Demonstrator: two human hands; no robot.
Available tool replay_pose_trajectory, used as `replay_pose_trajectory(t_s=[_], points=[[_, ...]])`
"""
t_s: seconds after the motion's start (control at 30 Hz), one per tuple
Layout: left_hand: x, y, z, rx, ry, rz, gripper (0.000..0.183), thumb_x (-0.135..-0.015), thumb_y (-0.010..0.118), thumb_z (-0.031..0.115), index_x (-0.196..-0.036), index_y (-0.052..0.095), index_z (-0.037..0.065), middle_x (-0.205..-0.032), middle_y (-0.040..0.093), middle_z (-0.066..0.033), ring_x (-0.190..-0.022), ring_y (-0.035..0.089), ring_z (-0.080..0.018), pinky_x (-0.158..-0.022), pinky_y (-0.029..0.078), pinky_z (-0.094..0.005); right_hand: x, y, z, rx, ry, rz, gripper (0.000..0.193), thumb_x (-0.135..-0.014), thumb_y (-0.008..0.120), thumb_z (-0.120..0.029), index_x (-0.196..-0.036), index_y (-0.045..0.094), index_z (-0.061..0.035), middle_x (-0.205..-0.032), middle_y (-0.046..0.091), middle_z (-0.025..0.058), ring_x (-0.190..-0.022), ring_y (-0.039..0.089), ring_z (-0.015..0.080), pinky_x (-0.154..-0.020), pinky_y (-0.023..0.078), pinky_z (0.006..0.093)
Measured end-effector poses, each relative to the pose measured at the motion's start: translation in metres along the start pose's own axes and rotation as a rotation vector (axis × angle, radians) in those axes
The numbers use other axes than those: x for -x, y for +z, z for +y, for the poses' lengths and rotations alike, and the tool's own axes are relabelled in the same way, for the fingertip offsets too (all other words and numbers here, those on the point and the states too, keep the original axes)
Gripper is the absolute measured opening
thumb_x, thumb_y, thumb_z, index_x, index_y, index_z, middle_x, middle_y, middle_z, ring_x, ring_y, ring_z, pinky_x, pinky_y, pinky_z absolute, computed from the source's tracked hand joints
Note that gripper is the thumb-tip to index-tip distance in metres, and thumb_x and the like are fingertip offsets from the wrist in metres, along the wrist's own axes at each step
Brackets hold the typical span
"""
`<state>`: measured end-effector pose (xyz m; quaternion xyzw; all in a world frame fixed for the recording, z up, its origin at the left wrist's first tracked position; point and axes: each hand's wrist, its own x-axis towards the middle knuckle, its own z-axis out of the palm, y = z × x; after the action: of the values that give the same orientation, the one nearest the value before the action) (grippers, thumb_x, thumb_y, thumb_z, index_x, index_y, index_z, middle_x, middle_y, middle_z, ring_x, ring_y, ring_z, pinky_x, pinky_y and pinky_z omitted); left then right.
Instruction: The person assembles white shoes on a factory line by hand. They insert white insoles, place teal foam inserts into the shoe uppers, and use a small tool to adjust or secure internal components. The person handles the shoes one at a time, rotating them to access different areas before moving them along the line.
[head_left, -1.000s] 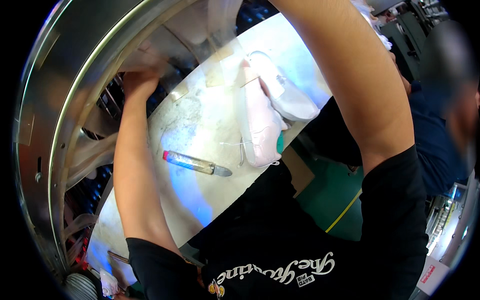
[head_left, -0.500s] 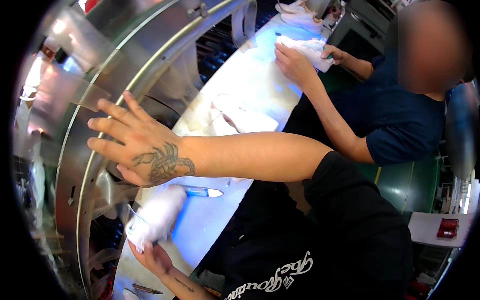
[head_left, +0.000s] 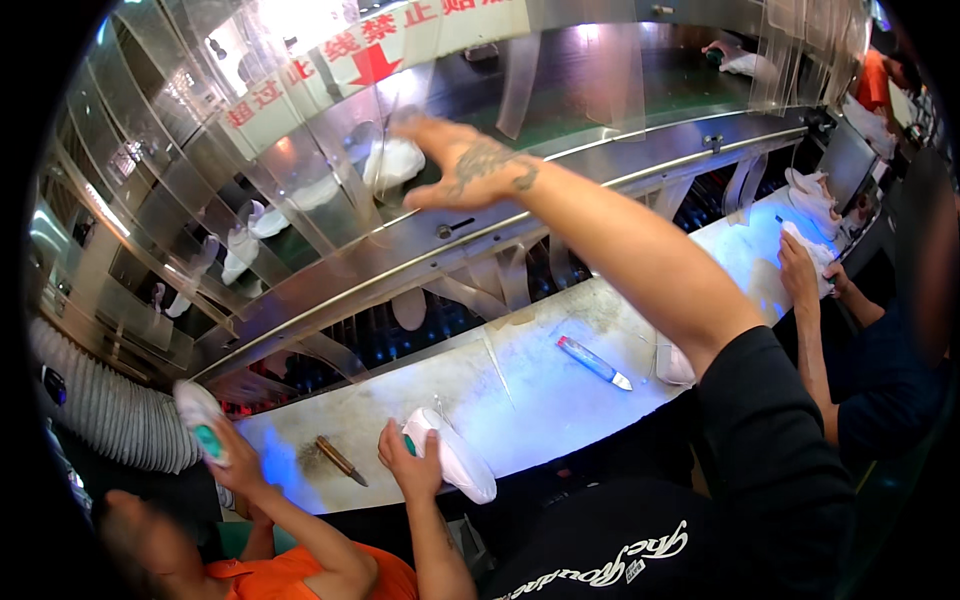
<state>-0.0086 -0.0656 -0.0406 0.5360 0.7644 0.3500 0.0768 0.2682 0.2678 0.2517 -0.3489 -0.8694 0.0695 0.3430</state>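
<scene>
My left hand is closed around a white shoe with a teal-green part near its opening, held over the near edge of the bench. My right hand is stretched far forward above the metal rail, its thumb apart and its fingertips blurred. Nothing shows in its grasp. Just beside it a white shoe stands among clear plastic strips; whether the hand touches it I cannot tell. On the bench lie a blue tool with a pale pointed tip and a brown pen-like tool.
A metal rail edges the machine, with hanging clear strips and more white shoes behind. At the left, a person in orange holds a white shoe; at the right, a person in dark blue handles another. A ribbed hose stands far left.
The view has swung round, bringing the strips and the person in orange into sight. My right hand has moved beyond the rail towards the shoes; my left hand still grips its shoe.
</scene>
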Motion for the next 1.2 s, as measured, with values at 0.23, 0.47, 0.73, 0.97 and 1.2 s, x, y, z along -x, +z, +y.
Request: replay_pose_trajectory(t_s=[0.23, 0.47, 0.73, 0.97, 1.2], points=[[0.013, -0.009, 0.035, 0.129, 0.051, -0.302, 0.115, -0.073, 0.092, 0.023, -0.167, 0.032, -0.003, -0.170, 0.031, -0.0328, -0.157, 0.033, -0.0503, -0.131, 0.029, -0.0546, 0.027, 0.026, -0.034, 0.127, -0.163, 0.145, 0.035, -0.089, 0.086, -0.033, -0.105, 0.068, -0.0080, -0.105, 0.072, 0.0111, -0.110, 0.068, 0.0357, -0.100, 0.049, 0.0527], [0.018, -0.005, 0.070, 0.172, 0.076, -0.391, 0.108, -0.072, 0.089, 0.022, -0.166, 0.039, 0.003, -0.170, 0.033, -0.0299, -0.155, 0.034, -0.0500, -0.128, 0.033, -0.0563, 0.216, 0.026, -0.098, -0.024, -0.332, 0.183, 0.024, -0.086, 0.084, -0.012, -0.101, 0.067, -0.0037, -0.132, 0.074, 0.0165, -0.134, 0.066, 0.0380, -0.121, 0.041, 0.0621], [-0.020, 0.000, 0.124, -0.209, 0.409, -0.315, 0.058, -0.081, 0.086, 0.024, -0.133, 0.072, 0.004, -0.152, 0.056, -0.0244, -0.145, 0.047, -0.0452, -0.120, 0.041, -0.0563, 0.433, 0.087, -0.083, -0.333, -0.099, -0.331, 0.020, -0.094, 0.077, -0.009, -0.107, 0.063, -0.0032, -0.135, 0.072, 0.0146, -0.140, 0.064, 0.0327, -0.129, 0.036, 0.0617], [-0.056, 0.033, 0.143, -0.327, 0.437, -0.609, 0.015, -0.087, 0.082, 0.020, -0.098, 0.084, 0.010, -0.095, 0.077, -0.0114, -0.104, 0.070, -0.0331, -0.117, 0.040, -0.0590, 0.421, 0.071, -0.088, -0.543, 0.003, -0.276, 0.037, -0.087, 0.088, -0.019, -0.115, 0.070, -0.0045, -0.127, 0.072, 0.0150, -0.117, 0.069, 0.0376, -0.106, 0.053, 0.0487], [-0.039, 0.012, 0.138, -0.157, 0.578, -0.603, 0.008, -0.088, 0.081, 0.014, -0.096, 0.079, 0.013, -0.088, 0.076, -0.0047, -0.096, 0.070, -0.0288, -0.121, 0.035, -0.0614, 0.379, 0.091, -0.059, -0.218, 0.134, -0.039, 0.047, -0.083, 0.082, -0.015, -0.127, 0.069, -0.0054, -0.136, 0.066, 0.0112, -0.134, 0.058, 0.0360, -0.112, 0.050, 0.0483]])
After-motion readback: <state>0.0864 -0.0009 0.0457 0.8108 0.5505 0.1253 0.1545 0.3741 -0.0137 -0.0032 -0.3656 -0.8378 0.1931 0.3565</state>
